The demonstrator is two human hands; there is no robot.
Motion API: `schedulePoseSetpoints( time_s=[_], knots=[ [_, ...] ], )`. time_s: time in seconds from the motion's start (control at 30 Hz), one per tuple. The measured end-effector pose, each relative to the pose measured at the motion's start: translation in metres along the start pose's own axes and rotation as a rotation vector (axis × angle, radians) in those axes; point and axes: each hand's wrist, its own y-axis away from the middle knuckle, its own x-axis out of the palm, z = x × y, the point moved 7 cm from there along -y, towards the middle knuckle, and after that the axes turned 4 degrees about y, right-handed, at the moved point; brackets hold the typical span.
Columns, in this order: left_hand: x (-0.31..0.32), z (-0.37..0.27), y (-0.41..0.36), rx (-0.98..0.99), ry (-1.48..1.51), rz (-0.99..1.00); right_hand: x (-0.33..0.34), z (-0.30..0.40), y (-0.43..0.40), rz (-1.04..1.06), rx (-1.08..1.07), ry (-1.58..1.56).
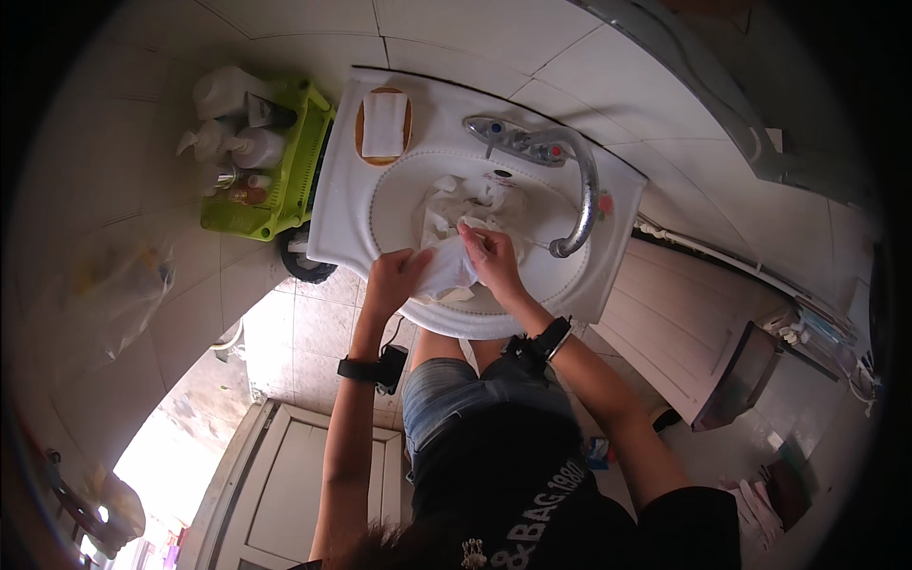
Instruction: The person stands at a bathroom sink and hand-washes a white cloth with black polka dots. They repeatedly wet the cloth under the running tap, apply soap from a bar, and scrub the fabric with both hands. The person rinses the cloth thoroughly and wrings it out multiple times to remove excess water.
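A wet white cloth (pixel 474 199) lies bunched in the oval basin of a white ceramic washbasin (pixel 335 214). One part of it is stretched between my two hands over the basin's front half. My left hand (pixel 394 280) grips the cloth at the front left rim, thumb on top. Farther right, my right hand (pixel 493 260) pinches it with thumb and fingers. The curved chrome spout of the faucet (pixel 586 199) ends to the right of my right hand. Whether water is running cannot be told.
At the back left corner of the washbasin, a white bar or folded cloth (pixel 384 125) rests on a brown oval dish (pixel 404 148). A green plastic basket (pixel 299 164) with several bottles stands to the left. A pale washing machine or cabinet (pixel 677 313) is at the right.
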Motion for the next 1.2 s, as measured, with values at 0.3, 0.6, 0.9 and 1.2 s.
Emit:
schedulePoseSetpoints(
  time_s=[0.3,0.6,0.9,1.2],
  knots=[
    [0.067,0.002,-0.013,-0.119,0.166,-0.499,0.002,-0.014,-0.026,-0.361,0.142,0.045],
    [0.062,0.032,-0.036,-0.170,0.171,-0.346,0.007,-0.004,0.004,-0.307,0.013,0.227],
    [0.061,0.033,-0.043,-0.294,0.100,-0.293,0.012,-0.020,0.016,-0.253,0.001,0.275],
    [0.069,0.067,-0.010,-0.424,0.263,-0.442,0.024,-0.017,0.032,-0.224,-0.043,0.241]
  ],
)
